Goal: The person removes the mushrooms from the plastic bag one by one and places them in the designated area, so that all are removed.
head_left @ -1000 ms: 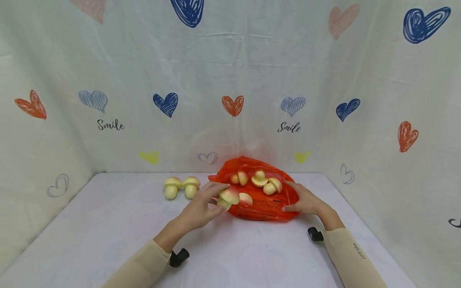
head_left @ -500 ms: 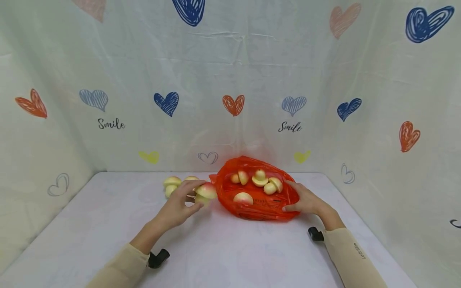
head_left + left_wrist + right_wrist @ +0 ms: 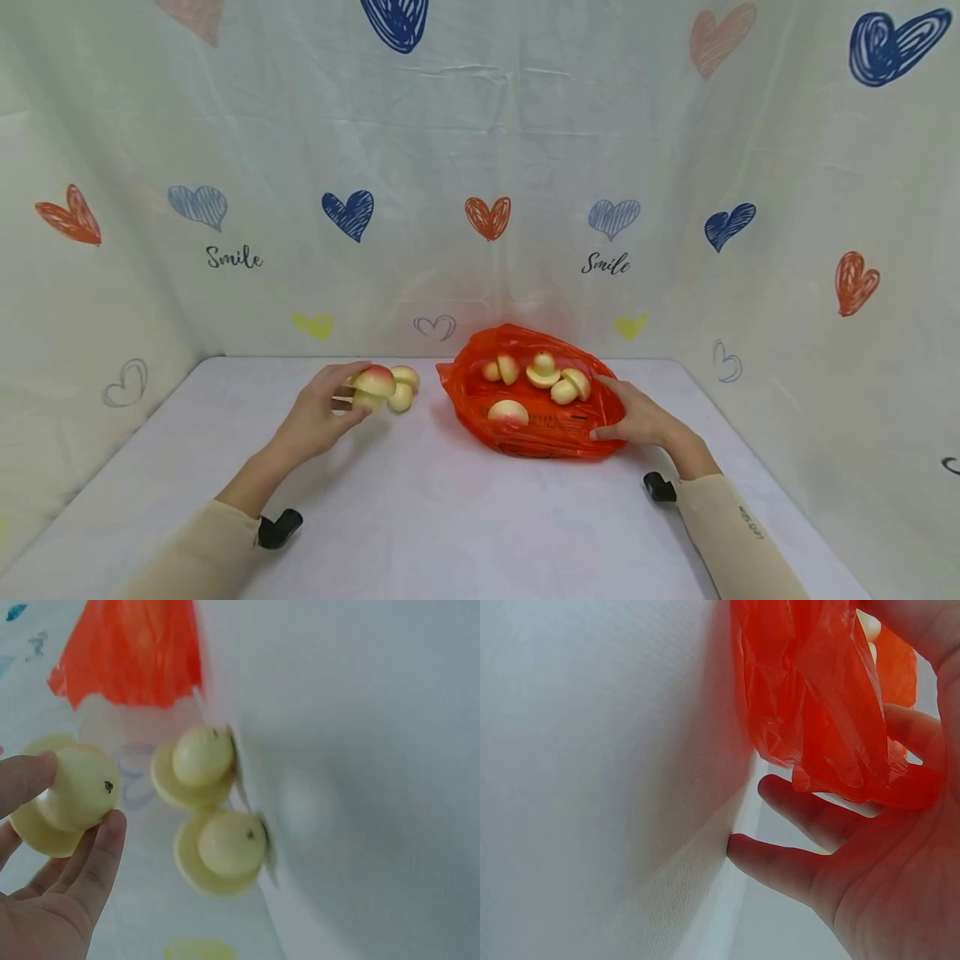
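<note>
My left hand (image 3: pixel 318 412) pinches a toy mushroom (image 3: pixel 372 387) with a pink-tinged cap, held upright over the table. Two pale yellow mushrooms stand close together on the table; the head view shows one mushroom (image 3: pixel 402 389), while its neighbour (image 3: pixel 232 844), plain in the left wrist view, is hidden behind the hand. At right, my right hand (image 3: pixel 636 415) holds the side of a red plastic bag (image 3: pixel 551 447), thumb and a finger hooked at its edge and other fingers outside. The bag lies with its mouth towards me, with several mushrooms (image 3: pixel 508 412) inside.
A white table (image 3: pixel 480 533) carries everything. Behind it and along both sides hangs a pale curtain (image 3: pixel 487 125) printed with hearts, close behind the bag. A black wrist camera (image 3: pixel 280 529) sits at the left cuff, another camera (image 3: pixel 660 487) at the right.
My left hand has moved left with the mushroom, from the bag's left edge to beside the two mushrooms on the table. My right hand stays at the bag.
</note>
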`<state>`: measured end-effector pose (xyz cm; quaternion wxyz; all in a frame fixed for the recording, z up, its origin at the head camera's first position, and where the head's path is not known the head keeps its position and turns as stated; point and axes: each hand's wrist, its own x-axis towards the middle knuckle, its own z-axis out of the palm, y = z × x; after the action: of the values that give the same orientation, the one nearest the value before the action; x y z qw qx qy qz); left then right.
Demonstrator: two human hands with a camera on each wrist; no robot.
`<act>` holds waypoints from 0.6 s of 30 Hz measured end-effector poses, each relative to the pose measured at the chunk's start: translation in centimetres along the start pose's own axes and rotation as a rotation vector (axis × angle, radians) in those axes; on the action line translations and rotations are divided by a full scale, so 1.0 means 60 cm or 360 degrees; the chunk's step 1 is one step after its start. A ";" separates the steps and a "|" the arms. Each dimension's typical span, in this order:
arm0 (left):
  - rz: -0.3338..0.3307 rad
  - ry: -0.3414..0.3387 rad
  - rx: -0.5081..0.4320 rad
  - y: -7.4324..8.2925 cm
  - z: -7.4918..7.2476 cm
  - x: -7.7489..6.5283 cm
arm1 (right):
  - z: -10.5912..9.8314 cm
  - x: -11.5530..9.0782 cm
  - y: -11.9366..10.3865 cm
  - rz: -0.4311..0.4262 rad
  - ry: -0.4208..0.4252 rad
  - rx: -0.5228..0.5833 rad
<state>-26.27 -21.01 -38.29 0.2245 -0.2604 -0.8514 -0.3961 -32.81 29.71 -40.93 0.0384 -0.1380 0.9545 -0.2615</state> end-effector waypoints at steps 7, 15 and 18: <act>-0.0187 -0.0008 0.0110 -0.043 -0.036 0.004 | -0.001 0.000 -0.002 0.0000 -0.0003 0.0005; -0.0244 -0.0011 0.0197 -0.082 -0.053 0.002 | 0.000 0.001 -0.004 0.0030 -0.0008 0.0007; -0.0271 -0.0015 0.0218 -0.089 -0.059 0.002 | 0.001 0.001 -0.003 0.0029 -0.0004 -0.0001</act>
<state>-29.05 -26.73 -39.10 0.2032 -0.1730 -0.8965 -0.3536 -32.80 29.50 -40.88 0.0418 -0.1296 0.9558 -0.2607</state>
